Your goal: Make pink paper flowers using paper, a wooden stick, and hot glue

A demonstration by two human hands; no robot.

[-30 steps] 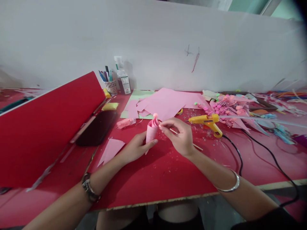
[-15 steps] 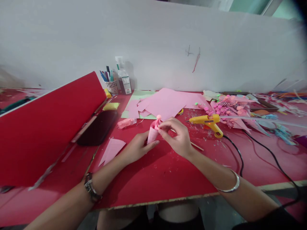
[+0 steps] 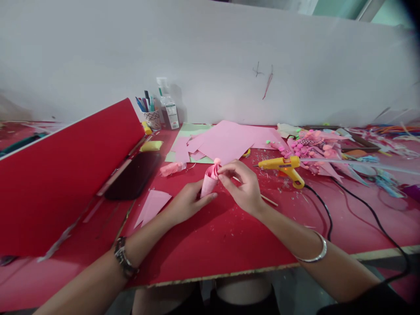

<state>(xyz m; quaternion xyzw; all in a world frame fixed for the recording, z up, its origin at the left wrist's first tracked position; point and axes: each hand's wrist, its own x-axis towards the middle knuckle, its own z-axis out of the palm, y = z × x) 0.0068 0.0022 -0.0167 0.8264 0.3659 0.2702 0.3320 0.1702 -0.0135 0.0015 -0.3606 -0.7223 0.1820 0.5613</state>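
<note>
A rolled pink paper cone stands nearly upright over the red table, a pale pink ball at its top edge. My left hand is closed around the cone's lower left side, thumb across the front. At the cone's right rim, my right hand has thumb and forefinger pinched together; what is between the fingertips is too small to make out. A thin wooden stick lies partly behind my right hand. Cut pink paper pieces rest left of my left hand.
A yellow glue gun with a black cord lies to the right, before a pile of pink paper cones. Pink sheets are spread behind my hands. Leftward are a black phone, a red board, a pen cup and a bottle.
My right fingertips have shifted very slightly at the cone's rim. The left hand keeps its hold on the cone, and the rest of the table looks the same.
</note>
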